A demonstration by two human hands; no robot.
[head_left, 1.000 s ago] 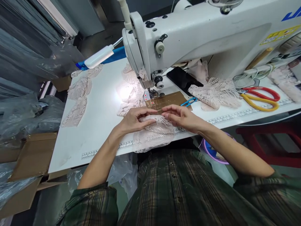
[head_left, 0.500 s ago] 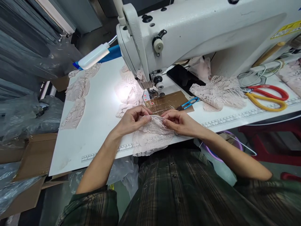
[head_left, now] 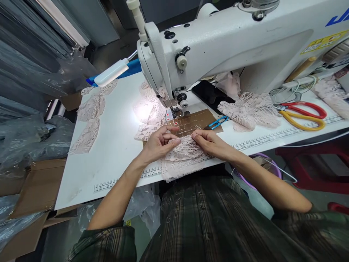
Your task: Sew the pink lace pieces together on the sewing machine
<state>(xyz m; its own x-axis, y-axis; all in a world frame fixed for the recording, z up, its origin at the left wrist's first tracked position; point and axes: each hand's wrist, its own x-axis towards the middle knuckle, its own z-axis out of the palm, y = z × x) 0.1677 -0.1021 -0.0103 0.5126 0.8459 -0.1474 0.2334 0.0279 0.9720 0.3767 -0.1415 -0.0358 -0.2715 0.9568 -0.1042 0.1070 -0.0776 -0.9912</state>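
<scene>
A pale pink piece of lace fabric (head_left: 185,154) hangs over the front edge of the white table, its upper edge held between both hands. My left hand (head_left: 161,143) pinches that edge on the left with thumb and fingers. At the upper right corner, my right hand (head_left: 207,142) is closed on the same lace. Just beyond the hands stands the sewing machine's presser foot (head_left: 176,112), with a brown taped plate (head_left: 197,122) in front of it. Blue thread snips (head_left: 218,122) lie on that plate near my right hand.
More lace lies under the lamp (head_left: 111,72), at the table's left (head_left: 91,109), and in a bunched lace piece (head_left: 252,111) at right. A black phone (head_left: 211,95) rests below the machine arm (head_left: 231,40). Red-and-yellow-handled scissors (head_left: 304,114) lie farther right. A printed ruler (head_left: 261,140) follows the front edge.
My hands have spread the lace's upper edge a little and shifted slightly right with it. More of the lace face shows between them. The camera view has also moved slightly.
</scene>
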